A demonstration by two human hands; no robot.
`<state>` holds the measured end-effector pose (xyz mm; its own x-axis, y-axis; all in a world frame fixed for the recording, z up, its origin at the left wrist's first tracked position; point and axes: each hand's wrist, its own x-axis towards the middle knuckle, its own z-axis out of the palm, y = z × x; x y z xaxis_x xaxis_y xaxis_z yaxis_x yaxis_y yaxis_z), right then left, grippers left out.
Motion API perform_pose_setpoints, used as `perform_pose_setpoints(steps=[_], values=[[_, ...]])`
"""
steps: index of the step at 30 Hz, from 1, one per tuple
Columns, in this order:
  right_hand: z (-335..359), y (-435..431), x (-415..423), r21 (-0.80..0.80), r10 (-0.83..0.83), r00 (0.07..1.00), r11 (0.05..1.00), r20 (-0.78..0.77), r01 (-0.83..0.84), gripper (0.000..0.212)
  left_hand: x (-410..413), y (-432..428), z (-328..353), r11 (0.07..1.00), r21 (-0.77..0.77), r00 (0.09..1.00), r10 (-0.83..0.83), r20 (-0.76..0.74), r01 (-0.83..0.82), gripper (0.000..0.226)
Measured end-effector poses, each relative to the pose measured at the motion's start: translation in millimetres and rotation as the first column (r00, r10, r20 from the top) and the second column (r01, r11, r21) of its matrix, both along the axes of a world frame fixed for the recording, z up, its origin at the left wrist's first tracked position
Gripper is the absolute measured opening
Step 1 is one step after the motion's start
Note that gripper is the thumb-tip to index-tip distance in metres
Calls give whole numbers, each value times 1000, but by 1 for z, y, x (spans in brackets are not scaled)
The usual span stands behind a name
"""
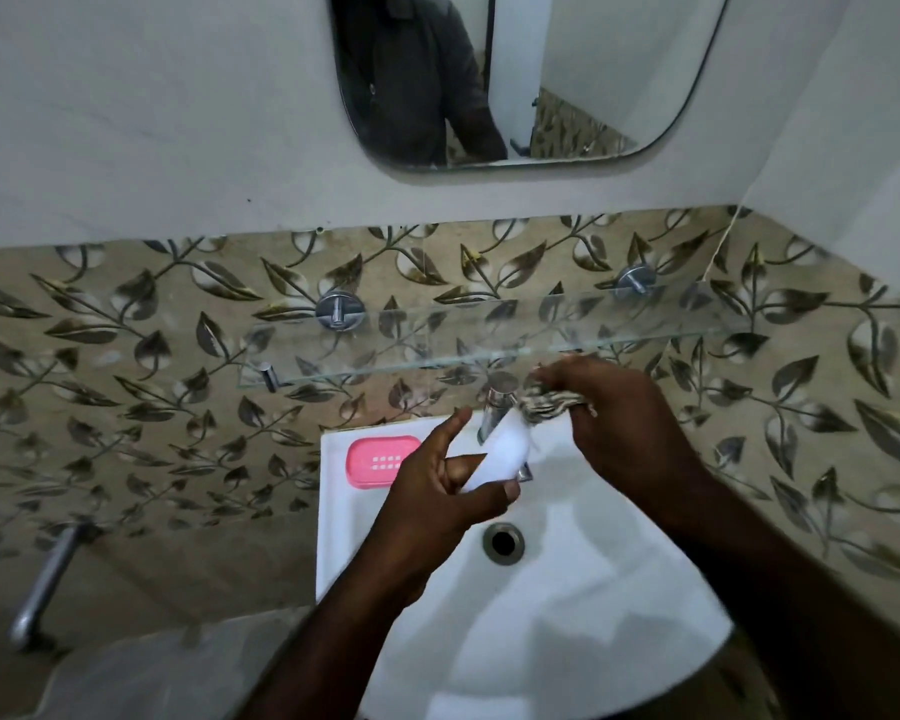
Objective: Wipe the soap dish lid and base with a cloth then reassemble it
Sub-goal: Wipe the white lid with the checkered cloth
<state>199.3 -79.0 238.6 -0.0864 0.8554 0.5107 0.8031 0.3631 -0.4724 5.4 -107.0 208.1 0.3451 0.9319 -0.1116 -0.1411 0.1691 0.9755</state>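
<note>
White porcelain of the sink [567,615] lies nearest us. Above its drain, our left hand [437,491] grips the white lid [500,452], tilted, thumb and fingers closed around it. Our right hand [624,413] is closed on a bunched patterned cloth [544,400] pressed to the lid's upper end. Further back, the pink base [380,459] rests on the sink's rear-left corner, beneath a glass shelf [489,340].
</note>
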Motion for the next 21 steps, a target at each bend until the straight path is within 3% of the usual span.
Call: perform_pose_setpoints(steps=[2,5,7,9,10,15,17,19,21], values=[[-2,-2,5,-141,-139,954,985,-267,104,55,-1,1,-3,1000,16,999,18,-29,-18,73],[-12,-22,-20,-186,-92,870,983,-485,0,61,2,2,-3,997,48,996,71,-62,-68,43],[-18,-41,-40,-131,78,929,982,-361,-133,62,2,2,-5,988,105,989,121,-83,-112,26],[-26,-49,-42,-57,211,968,974,-133,-220,71,0,1,-7,976,164,984,157,-81,-142,22],[-29,-43,-35,-59,221,969,972,-110,-228,73,-1,2,-8,974,178,985,157,-69,-143,22],[-26,-30,-25,-207,-44,926,978,-374,-37,70,0,-3,-9,973,201,994,114,-6,-110,19],[-25,-40,-38,-113,48,945,990,-324,-89,70,-1,-2,-7,967,226,993,121,4,-119,22],[-24,-49,-47,14,197,964,980,-180,-198,72,-3,-2,-8,952,266,988,151,24,-152,18],[-20,-41,-43,50,234,963,972,-134,-229,73,-5,-5,-7,948,267,985,162,62,-173,15]])
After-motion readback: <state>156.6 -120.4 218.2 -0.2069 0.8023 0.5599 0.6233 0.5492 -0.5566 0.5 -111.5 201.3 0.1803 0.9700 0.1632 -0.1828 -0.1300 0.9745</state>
